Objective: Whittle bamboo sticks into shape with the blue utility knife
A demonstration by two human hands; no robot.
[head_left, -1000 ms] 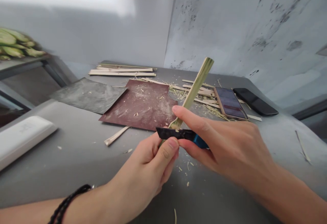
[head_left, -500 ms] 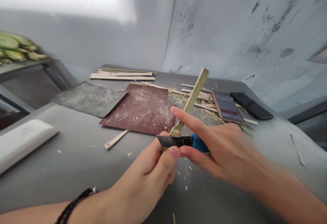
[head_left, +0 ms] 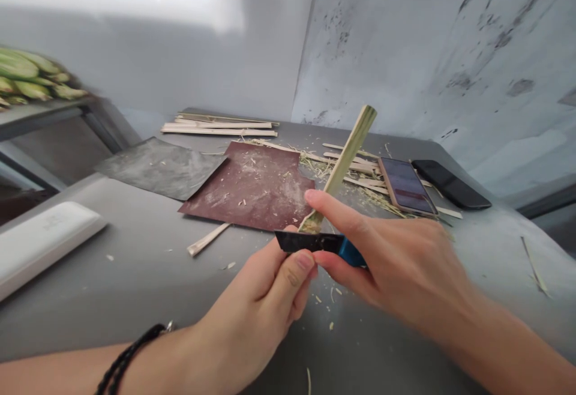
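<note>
A pale green bamboo strip (head_left: 351,152) slants up and away from me, its lower end gripped in my left hand (head_left: 270,299). My right hand (head_left: 396,257) is closed round the blue handle of a utility knife (head_left: 297,241). The dark blade lies across the strip at a notched, rough part, just above my left thumb. My right forefinger stretches along the strip's side, and my right thumb meets the left thumb near the blade. The strip's lowest end is hidden by my left fingers.
Brown sandpaper (head_left: 252,194) and grey sandpaper (head_left: 166,170) lie ahead, dusted with shavings. Bamboo strips (head_left: 220,132) are stacked behind. A phone (head_left: 407,185) and a black phone-like slab (head_left: 450,185) rest right, beside shavings; a white case (head_left: 49,242) sits left. Green produce (head_left: 33,77) stands on a shelf.
The blade stays at the notch on the bamboo strip, with both hands keeping their hold. The strip's upper end appears slightly higher and further right. The whole view has shifted a little.
</note>
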